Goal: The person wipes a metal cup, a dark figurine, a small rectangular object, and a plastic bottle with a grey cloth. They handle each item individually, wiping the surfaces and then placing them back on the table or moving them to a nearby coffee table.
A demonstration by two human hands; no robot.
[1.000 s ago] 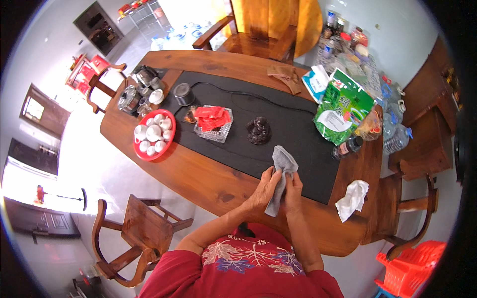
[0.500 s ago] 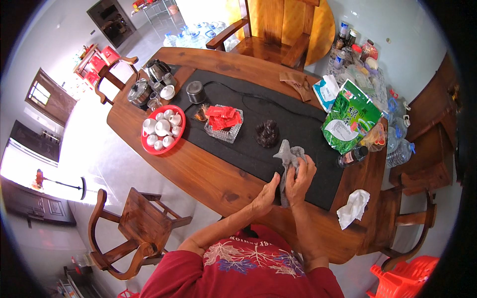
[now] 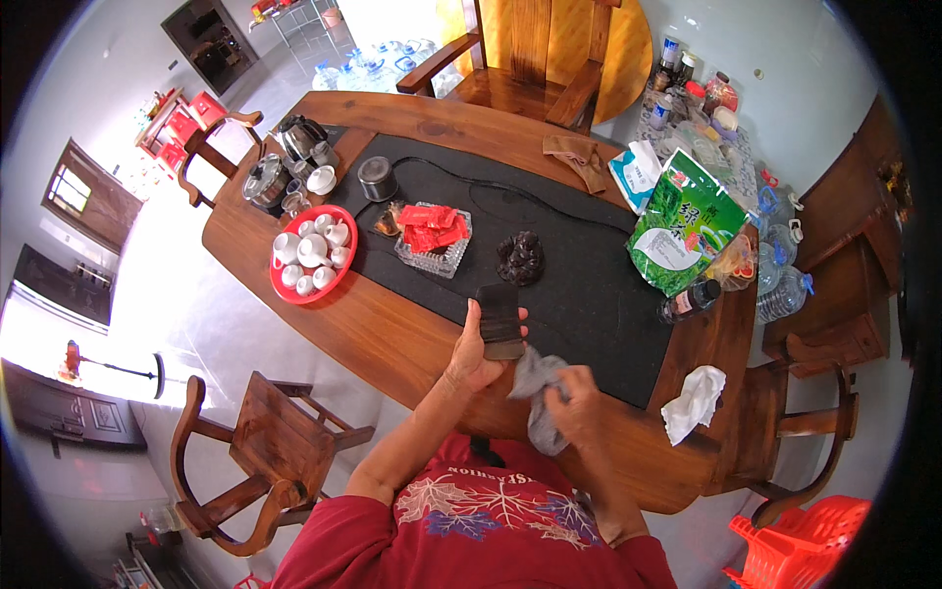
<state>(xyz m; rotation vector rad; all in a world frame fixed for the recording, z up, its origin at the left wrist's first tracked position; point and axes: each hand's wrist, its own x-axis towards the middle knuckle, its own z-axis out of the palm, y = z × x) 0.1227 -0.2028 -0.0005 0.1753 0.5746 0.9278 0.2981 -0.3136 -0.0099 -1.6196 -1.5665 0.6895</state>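
Held up at the table's near edge, a dark, flat rectangular thing [image 3: 501, 319] with a browner lower end sits in my left hand [image 3: 473, 359]. My left thumb lies along one side and fingertips show on the other; its exact kind is unclear. My right hand [image 3: 579, 401] grips a grey cloth [image 3: 543, 424], which hangs bunched just right of my left hand. Beyond them, a dark glossy lumpy figurine [image 3: 521, 258] rests on the black table inlay [image 3: 589, 334]. A glass dish [image 3: 446, 263] with red packets [image 3: 432, 228] stands to its left.
Farther left are a red tray [image 3: 339, 280] of white cups, a metal kettle [image 3: 298, 135] and a dark round canister [image 3: 377, 181]. On the right lie a green pouch [image 3: 687, 226], a tissue pack [image 3: 636, 177], a dark bottle [image 3: 691, 300] and a crumpled white tissue [image 3: 695, 403].
My hands have separated from the bunched cloth. My left hand has moved left, showing the dark rectangular thing, while my right hand has drawn the cloth down toward me.
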